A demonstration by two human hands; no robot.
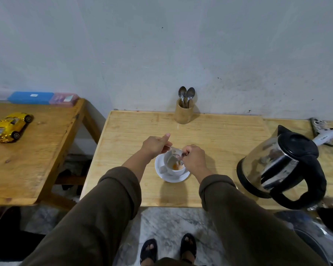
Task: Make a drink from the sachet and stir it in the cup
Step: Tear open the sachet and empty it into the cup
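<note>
Both hands meet over the cup near the table's front edge; the left hand pinches the sachet. The right hand grips its other end, just above the rim.

Head-worn camera looks steeply down, close over the table against the wall.

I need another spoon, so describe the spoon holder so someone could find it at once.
On the middle wooden table, look along the back edge against the wall. The bamboo holder stands there alone, a plain upright cylinder with two metal spoons sticking out.
</note>
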